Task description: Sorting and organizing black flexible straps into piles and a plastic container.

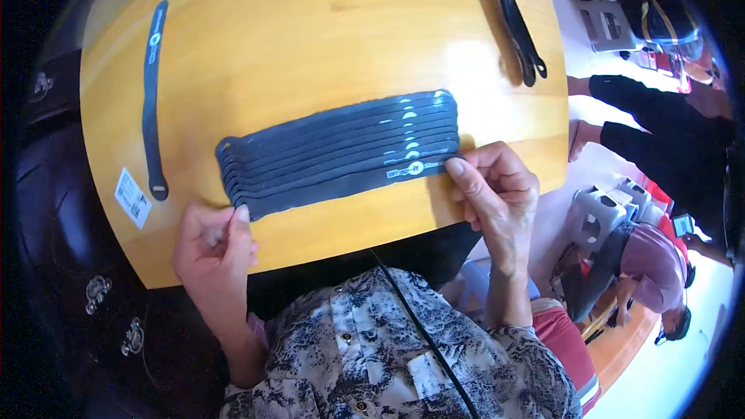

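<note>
Roughly ten dark straps (341,147) laid side by side in one flat row, touching edge to edge, on yellow wooden table (310,23). Nearest strap of row pinched at both ends: left hand (213,244) closed on its left end at near edge of row, fingers curled, thumb and fingertips pressed onto strap tip; right hand (497,190) closed on its right end, thumb on top near pale printed mark, fingers folded beneath. Both hands just off near edge of row, over table's front rim. Left of row, well apart: single dark strap (151,101) lying lengthwise, with small white label (133,197) stuck near its lower end. Beyond row, toward far right: black pair of straps (516,23) running diagonally. Below row: patterned shirt (388,349) with thin black cord across it. Right of row, past table's edge: other people, one in pink top (652,256), beside grey stools (594,217).
</note>
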`<state>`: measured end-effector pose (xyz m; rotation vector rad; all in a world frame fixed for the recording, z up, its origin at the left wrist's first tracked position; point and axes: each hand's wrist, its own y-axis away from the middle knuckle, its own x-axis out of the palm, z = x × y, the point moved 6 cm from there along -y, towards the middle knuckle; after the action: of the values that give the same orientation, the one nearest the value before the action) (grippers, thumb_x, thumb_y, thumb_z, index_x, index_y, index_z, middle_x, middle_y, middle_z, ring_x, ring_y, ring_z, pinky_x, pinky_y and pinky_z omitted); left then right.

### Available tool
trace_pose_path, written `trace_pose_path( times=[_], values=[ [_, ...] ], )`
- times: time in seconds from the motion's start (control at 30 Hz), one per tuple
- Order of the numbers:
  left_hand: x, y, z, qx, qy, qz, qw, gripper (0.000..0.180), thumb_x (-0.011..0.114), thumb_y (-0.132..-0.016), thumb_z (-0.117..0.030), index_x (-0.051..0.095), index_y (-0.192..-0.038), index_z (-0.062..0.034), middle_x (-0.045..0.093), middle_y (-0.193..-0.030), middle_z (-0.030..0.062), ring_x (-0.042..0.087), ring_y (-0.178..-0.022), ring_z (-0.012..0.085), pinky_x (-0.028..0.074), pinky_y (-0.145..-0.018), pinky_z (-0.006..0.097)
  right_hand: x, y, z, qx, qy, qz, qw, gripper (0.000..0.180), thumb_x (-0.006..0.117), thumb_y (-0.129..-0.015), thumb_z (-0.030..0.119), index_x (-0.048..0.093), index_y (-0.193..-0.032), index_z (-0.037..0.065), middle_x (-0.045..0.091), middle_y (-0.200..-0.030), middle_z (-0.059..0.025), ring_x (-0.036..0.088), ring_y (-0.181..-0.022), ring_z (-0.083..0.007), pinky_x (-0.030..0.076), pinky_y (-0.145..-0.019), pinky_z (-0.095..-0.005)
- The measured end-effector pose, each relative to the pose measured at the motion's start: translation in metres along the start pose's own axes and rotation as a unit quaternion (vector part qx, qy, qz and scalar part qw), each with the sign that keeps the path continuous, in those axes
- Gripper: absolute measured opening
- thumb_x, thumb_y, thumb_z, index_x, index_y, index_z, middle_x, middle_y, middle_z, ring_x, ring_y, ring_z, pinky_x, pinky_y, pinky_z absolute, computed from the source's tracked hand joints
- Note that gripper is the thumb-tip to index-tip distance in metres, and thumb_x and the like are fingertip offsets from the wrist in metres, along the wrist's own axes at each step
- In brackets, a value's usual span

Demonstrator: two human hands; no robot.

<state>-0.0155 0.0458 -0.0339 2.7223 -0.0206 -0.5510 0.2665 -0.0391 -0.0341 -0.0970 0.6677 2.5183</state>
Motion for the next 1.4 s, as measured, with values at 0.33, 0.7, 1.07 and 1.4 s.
trace_pose_path(
  times=[0.33, 0.7, 1.07, 1.4],
  values=[
    [-0.003, 0.0006, 0.0018, -0.005, -0.003, 0.009, 1.0, 0.014, 0.064, -0.084, 0.003, 0.051, -0.08, -0.0029, 0.052, -0.064, -0.0007, 0.05, -0.05, 0.0035, 0.04, -0.044, 0.017, -0.0016, -0.002, -0.0013, -0.006, 0.048, -0.022, 0.999, 0.017, 0.071, -0.084, 0.014, 0.06, -0.078, 0.001, 0.058, -0.058, 0.0016, 0.043, -0.043, -0.0006, 0.031, -0.037, -0.0171],
    [-0.0033, 0.0009, 0.0013, -0.004, 0.004, 0.013, 1.0, 0.013, 0.064, -0.084, 0.004, 0.052, -0.082, -0.0026, 0.054, -0.068, 0.0004, 0.051, -0.051, 0.0039, 0.041, -0.044, 0.017, -0.0017, -0.0035, 0.0004, 0.001, 0.036, -0.02, 0.999, 0.018, 0.07, -0.085, 0.013, 0.059, -0.078, 0.001, 0.057, -0.057, 0.0014, 0.043, -0.043, -0.001, 0.031, -0.037, -0.0176],
    [-0.0036, 0.0, 0.0029, -0.013, 0.002, 0.009, 1.0, 0.014, 0.063, -0.084, 0.004, 0.051, -0.082, -0.0027, 0.053, -0.071, 0.0007, 0.052, -0.052, 0.0037, 0.041, -0.043, 0.016, -0.0013, -0.0025, -0.0001, 0.013, 0.03, -0.022, 0.999, 0.018, 0.069, -0.086, 0.013, 0.058, -0.079, 0.001, 0.054, -0.056, 0.0029, 0.042, -0.043, -0.0008, 0.03, -0.038, -0.0177],
    [-0.0047, 0.0018, 0.003, -0.019, 0.01, 0.005, 1.0, 0.014, 0.063, -0.084, 0.005, 0.052, -0.083, -0.0019, 0.053, -0.071, 0.0005, 0.052, -0.052, 0.0036, 0.041, -0.043, 0.017, 0.0008, -0.001, 0.0018, 0.007, 0.054, -0.039, 0.998, 0.017, 0.069, -0.086, 0.012, 0.058, -0.078, 0.001, 0.054, -0.055, 0.0025, 0.043, -0.043, -0.0008, 0.03, -0.037, -0.018]
  ],
)
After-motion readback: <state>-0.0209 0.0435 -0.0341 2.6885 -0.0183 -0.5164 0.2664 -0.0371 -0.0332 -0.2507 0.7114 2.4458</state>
